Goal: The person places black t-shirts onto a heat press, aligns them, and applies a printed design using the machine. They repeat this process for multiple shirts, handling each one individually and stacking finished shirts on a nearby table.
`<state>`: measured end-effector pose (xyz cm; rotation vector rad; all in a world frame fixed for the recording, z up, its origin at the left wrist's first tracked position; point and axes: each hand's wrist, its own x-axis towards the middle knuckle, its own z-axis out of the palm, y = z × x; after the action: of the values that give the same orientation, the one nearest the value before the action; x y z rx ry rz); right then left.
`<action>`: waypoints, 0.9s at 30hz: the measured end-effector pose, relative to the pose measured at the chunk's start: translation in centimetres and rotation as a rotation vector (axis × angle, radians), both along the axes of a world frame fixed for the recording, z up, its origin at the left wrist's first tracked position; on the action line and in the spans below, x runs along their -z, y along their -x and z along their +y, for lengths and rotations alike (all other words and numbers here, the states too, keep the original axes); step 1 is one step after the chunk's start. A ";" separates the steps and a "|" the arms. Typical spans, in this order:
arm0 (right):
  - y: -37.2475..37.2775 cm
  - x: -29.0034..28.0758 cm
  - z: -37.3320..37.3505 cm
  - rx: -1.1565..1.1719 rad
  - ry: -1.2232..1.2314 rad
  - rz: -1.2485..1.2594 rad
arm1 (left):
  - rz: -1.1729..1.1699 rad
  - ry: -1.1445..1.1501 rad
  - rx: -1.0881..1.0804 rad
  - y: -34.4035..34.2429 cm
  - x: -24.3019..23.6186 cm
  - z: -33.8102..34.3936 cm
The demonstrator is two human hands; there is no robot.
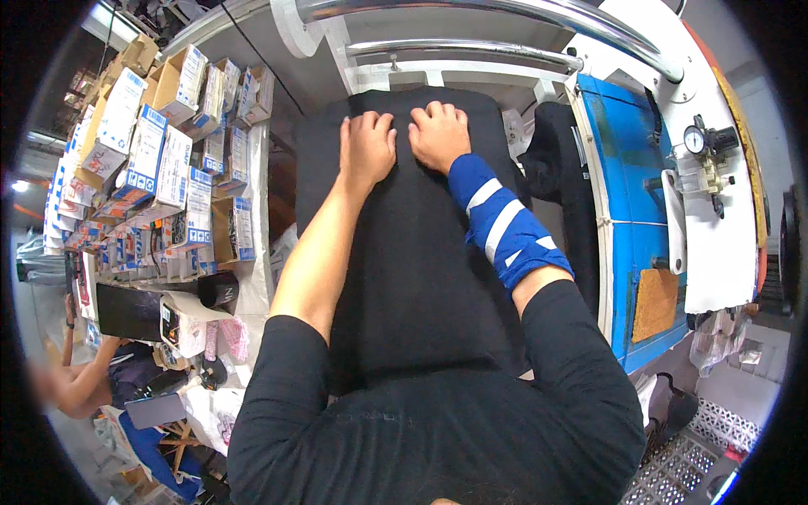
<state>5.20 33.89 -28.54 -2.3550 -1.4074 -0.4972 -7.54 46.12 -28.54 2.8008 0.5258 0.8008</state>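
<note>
Black cloth (421, 278) lies spread beneath and between both hands, running from just beyond the fingertips back toward the torso; whether it is a garment or a plain sheet cannot be determined from this view.

Left hand (368, 147): rests on the far part of the cloth, palm down, fingers bent and close together. Right hand (441, 137): rests just beside it on the same part, knuckles raised, fingers curled. Whether either hand pinches fabric or only presses on it cannot be told, as the undersides of the fingers are hidden.

Handling assessment: the cloth appears matte, soft and light, probably limp once lifted, with low risk of slipping from the fingers or of breakage. Creasing is the likelier fault; a fold shows at the near end, toward the body. The recommended hold is at the far edge, just beyond the fingertips, one hand toward each corner, with even tension so that the middle stays flat.

Surroundings: a metal rail (463, 45) crosses beyond both hands. To the right of the right hand stand a blue panel (627, 194) and, farther off, a pressure gauge (693, 140). Cardboard boxes (146, 147) are stacked well left of the left hand.
</note>
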 end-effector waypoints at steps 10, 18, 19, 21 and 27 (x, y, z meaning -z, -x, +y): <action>-13.2 4.5 -11.8 0.660 -0.116 0.615 | -0.007 0.678 -0.573 15.1 9.2 15.1; -11.7 5.8 -13.2 0.288 -0.613 1.781 | -0.377 1.785 -0.237 11.7 8.5 12.7; -11.2 5.3 -12.4 0.342 -0.690 1.749 | -0.373 1.600 -0.358 13.3 9.5 13.9; -12.2 6.5 -13.9 0.352 -0.821 1.517 | -0.459 1.385 -0.423 13.0 6.9 13.2; -10.2 6.9 -12.5 0.466 -0.586 0.752 | -0.244 0.407 -0.511 14.0 5.0 12.6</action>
<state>15.40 21.42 -35.45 -2.0143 -0.3152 -0.0743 -21.51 58.69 -33.54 2.1804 1.2262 0.9737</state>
